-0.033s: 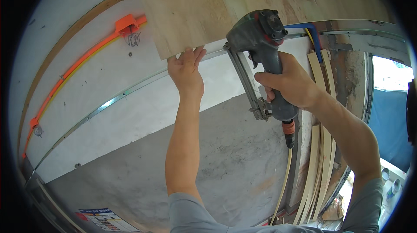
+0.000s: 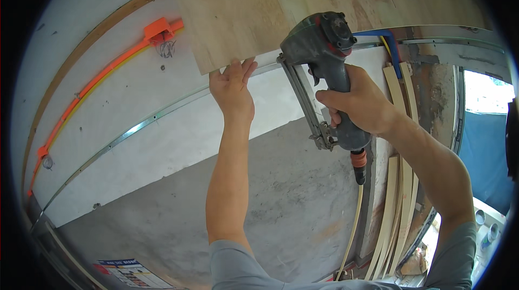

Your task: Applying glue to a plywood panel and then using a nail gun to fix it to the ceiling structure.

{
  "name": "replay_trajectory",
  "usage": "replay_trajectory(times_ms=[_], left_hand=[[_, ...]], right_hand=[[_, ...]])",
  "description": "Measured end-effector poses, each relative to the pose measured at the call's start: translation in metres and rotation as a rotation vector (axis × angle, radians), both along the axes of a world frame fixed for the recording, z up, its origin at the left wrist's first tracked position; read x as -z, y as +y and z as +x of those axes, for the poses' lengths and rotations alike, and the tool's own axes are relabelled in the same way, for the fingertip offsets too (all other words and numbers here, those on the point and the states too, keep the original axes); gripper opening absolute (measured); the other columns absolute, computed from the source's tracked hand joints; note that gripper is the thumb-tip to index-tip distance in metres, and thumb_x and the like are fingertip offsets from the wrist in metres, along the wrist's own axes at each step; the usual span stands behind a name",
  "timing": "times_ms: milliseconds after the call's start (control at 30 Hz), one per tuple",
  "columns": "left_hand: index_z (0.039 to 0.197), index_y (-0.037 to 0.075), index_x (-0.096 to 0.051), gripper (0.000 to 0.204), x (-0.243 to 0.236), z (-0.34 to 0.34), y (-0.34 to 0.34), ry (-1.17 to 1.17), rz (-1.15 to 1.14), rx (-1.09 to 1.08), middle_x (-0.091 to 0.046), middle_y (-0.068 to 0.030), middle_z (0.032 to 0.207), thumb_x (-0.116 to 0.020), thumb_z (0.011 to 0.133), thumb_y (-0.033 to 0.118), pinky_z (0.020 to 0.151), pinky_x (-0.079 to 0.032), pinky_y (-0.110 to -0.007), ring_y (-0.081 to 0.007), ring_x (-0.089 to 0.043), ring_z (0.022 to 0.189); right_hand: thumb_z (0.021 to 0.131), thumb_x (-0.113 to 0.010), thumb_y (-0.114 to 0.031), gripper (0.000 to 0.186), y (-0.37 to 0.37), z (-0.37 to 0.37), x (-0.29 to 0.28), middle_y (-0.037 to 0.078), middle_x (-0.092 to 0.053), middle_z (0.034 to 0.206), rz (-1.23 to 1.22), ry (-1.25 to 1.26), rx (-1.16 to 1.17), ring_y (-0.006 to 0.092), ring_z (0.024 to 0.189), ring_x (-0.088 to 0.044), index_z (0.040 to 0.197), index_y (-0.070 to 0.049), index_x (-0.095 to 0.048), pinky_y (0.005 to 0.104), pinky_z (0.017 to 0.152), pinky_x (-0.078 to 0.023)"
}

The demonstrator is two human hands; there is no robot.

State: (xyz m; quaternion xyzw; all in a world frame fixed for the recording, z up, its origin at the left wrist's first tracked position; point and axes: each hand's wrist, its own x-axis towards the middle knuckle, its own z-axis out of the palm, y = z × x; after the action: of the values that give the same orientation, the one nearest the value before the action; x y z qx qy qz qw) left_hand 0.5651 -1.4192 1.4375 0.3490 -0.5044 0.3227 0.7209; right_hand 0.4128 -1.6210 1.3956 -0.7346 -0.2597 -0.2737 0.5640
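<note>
Raised overhead, my right hand [image 2: 363,101] is wrapped round the grip of a dark grey pneumatic nail gun [image 2: 313,41]. Its angled metal magazine runs down beside the grip, and a pale air hose [image 2: 354,225] hangs from the orange-and-black coupling at its base. The gun's nose is hidden behind its body, close to the plywood. To its left, my left hand [image 2: 233,92] holds the lower edge of a plywood sheet [image 2: 227,14], fingertips against the edge. Part of that hand's grip is hidden by the board.
An orange conduit [image 2: 100,84] with junction boxes and loose wires curves along the left. A metal track [image 2: 140,127] crosses the white band above the grey wall [image 2: 259,192]. Wooden strips [image 2: 392,209] lean at the right, near a blue pipe [image 2: 393,52] and a bright opening.
</note>
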Motion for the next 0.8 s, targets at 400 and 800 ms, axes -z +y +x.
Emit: replay_trajectory(times_ms=[400,800], left_hand=[[0.114,-0.004,-0.055,0.028,-0.01,-0.006,0.036,-0.013,0.0,-0.096,-0.067,-0.0136,0.103,-0.062,0.098,0.017,0.081,-0.059,-0.038,-0.024,-0.07,0.085],[0.109,-0.001,-0.063,0.036,-0.095,-0.022,0.072,0.133,0.191,-0.769,-0.068,-0.0063,0.105,-0.058,0.1,0.034,0.08,-0.047,-0.026,-0.0131,-0.063,0.094]], right_hand=[[0.084,-0.065,-0.011,0.026,-0.001,-0.003,-0.005,0.004,-0.055,0.062,-0.018,-0.017,0.003,0.0121,0.053,-0.057,0.1,0.004,-0.05,0.032,0.057,-0.053],[0.086,-0.066,-0.014,0.024,-0.012,-0.042,-0.033,0.004,-0.054,0.059,-0.113,-0.167,0.127,0.0121,0.053,-0.057,0.097,0.002,-0.053,0.031,0.057,-0.052]])
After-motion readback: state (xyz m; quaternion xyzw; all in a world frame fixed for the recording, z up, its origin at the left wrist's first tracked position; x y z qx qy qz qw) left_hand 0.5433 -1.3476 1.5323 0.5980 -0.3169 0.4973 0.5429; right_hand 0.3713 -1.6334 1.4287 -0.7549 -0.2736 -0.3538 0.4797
